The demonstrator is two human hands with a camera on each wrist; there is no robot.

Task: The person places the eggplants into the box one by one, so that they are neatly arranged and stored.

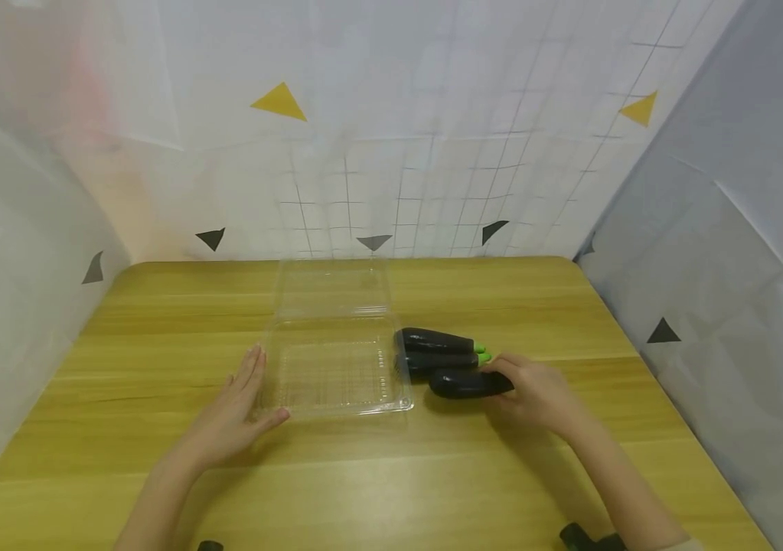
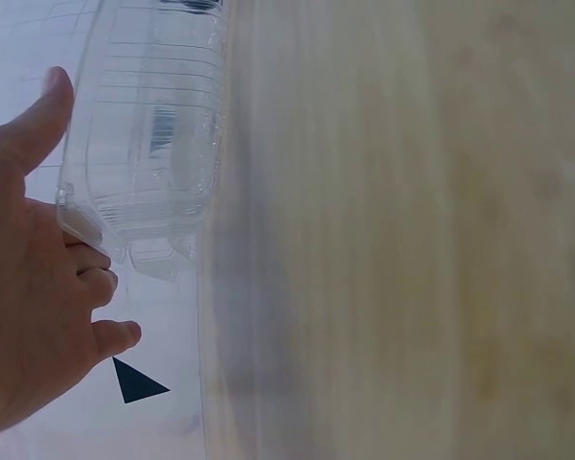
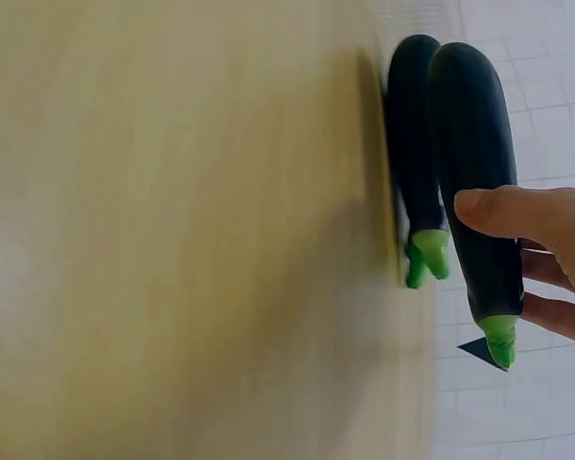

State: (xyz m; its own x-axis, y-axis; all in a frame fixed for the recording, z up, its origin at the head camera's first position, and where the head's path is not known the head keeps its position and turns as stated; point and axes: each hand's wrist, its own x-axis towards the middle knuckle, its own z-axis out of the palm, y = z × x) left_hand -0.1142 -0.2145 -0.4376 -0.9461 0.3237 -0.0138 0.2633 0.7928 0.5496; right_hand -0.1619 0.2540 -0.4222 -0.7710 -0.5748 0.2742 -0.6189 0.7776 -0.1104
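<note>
A clear plastic clamshell container (image 1: 363, 411) lies open on the table, its lid (image 1: 332, 289) folded back toward the wall. My left hand (image 1: 231, 413) rests at the container's left side, fingers extended along the edge and thumb by the front corner. In the left wrist view, the thumb and fingers lie right at the clear wall (image 2: 144, 86). My right hand (image 1: 536, 392) grips a dark eggplant (image 1: 461, 384) around its stem half; its green stem (image 3: 499, 335) shows below the fingers in the right wrist view. Two more eggplants (image 1: 435, 340) lie side by side just behind it, overlapping the container's right edge.
The wood-grain table (image 1: 377, 490) meets a white sheeted wall (image 1: 363, 176) at the back, marked with grid lines and yellow and dark triangles. Another grey-white sheet (image 1: 729, 252) stands along the right side. Dark wrist-worn pieces (image 1: 575, 537) show at the bottom edge.
</note>
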